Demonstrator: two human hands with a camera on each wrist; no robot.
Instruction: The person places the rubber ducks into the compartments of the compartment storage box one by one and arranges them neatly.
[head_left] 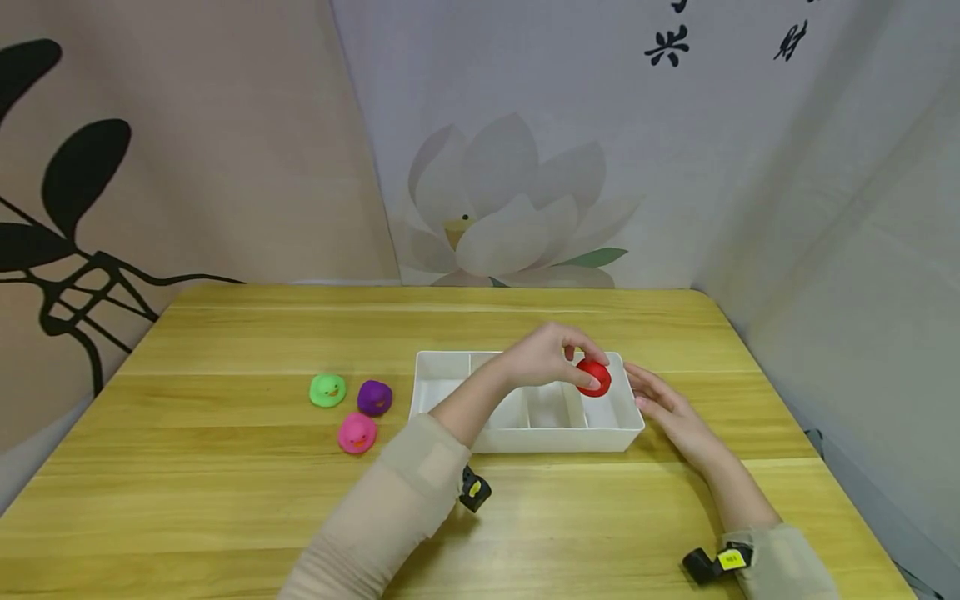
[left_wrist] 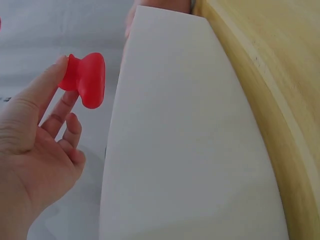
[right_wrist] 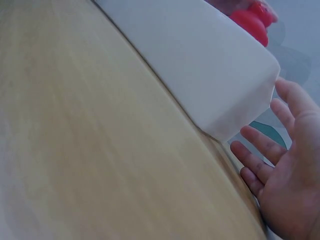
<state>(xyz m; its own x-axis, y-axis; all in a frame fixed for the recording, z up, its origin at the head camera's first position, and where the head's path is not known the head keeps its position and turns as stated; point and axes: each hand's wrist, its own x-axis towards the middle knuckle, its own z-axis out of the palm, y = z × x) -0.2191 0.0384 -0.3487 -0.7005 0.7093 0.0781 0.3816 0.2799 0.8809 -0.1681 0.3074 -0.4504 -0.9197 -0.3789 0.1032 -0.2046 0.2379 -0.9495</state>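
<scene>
My left hand (head_left: 551, 357) pinches a red rubber duck (head_left: 595, 379) between thumb and fingers, above the rightmost compartment of a white divided box (head_left: 555, 441). In the left wrist view the red duck (left_wrist: 91, 80) sits at the fingertips, beside the box's white wall (left_wrist: 175, 125). My right hand (head_left: 671, 412) is at the box's right end, fingers straight or loosely bent. The right wrist view shows that hand (right_wrist: 285, 165) with its fingertips at the box's end wall (right_wrist: 250, 110); whether all of them touch is hard to tell.
Left of the box, a green duck (head_left: 327, 390), a purple duck (head_left: 374, 397) and a pink duck (head_left: 357, 433) lie close together on the wooden table (head_left: 225, 492). Behind the table hangs a printed cloth (head_left: 525, 125). My left forearm crosses in front of part of the box.
</scene>
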